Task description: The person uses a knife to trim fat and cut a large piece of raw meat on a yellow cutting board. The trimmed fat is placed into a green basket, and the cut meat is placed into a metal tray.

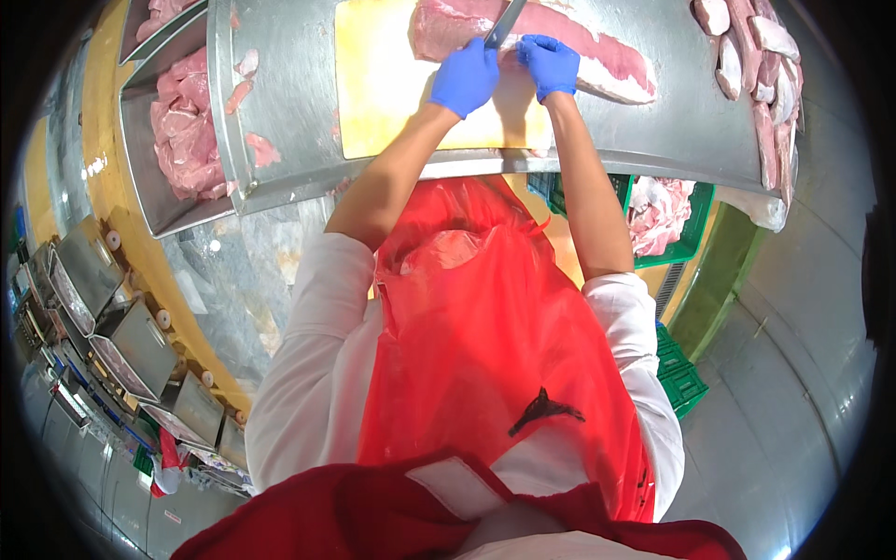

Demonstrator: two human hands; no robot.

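Observation:
A long pink meat loin (597,58) with a pale fatty edge lies across the far part of the yellow cutting board (373,103) and onto the steel table. My left hand (464,78), in a blue glove, is closed round a knife; its handle is hidden in the fist. The knife blade (505,23) points away and to the right, over the loin. Close by on the right, my blue-gloved right hand (551,67) has its fingers pinched together at the loin's near edge. Exactly what part sits between those fingertips is hidden.
A steel bin (140,173) of meat pieces (187,131) stands left of the steel table (280,84), with scraps beside it. Long meat strips (767,79) lie at the right end. Below the table edge, a green crate (695,224) holds pale trimmings. Steel carts (135,345) stand lower left.

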